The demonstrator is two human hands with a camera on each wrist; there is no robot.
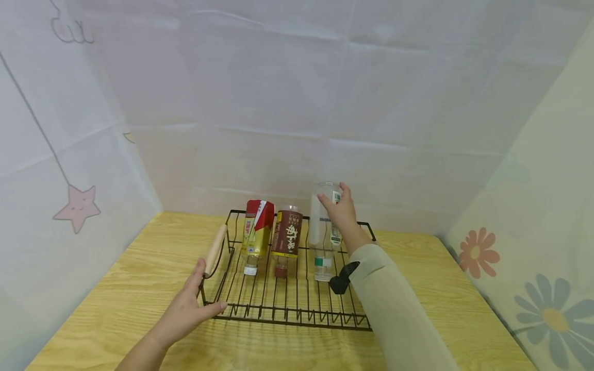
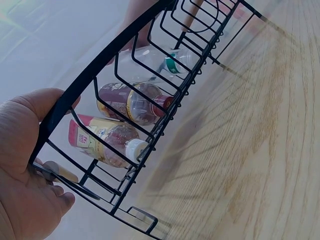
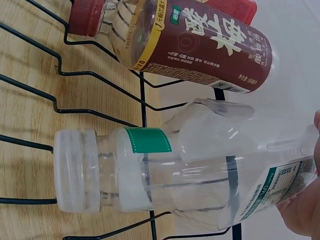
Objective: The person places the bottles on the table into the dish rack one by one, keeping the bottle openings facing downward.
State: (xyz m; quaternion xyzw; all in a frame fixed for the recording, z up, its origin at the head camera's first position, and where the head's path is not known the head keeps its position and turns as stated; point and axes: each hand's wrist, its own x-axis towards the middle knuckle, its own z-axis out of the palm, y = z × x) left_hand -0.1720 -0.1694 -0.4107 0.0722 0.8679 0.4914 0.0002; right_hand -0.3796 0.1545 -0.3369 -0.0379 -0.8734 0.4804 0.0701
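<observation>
My right hand (image 1: 342, 212) grips a clear plastic bottle (image 1: 321, 232) near its base. The bottle is upside down in a black wire rack (image 1: 287, 324), and its clear cap (image 3: 75, 170) points down toward the rack's wires. Beside it, also cap down, are a brown-labelled bottle (image 1: 287, 234) with a dark red cap and a red-and-yellow-labelled bottle (image 1: 258, 226) with a white cap. At the rack's left front corner, my left hand (image 1: 185, 309) holds the frame, its thumb over the rail in the left wrist view. Some of its fingers are hidden there.
The rack has a pale wooden handle (image 1: 216, 250) on its left side. It stands on a wood-grain table (image 1: 116, 288). Behind and at both sides hang cloth-like walls, with a pink star (image 1: 79, 207) at left and printed flowers (image 1: 554, 319) at right.
</observation>
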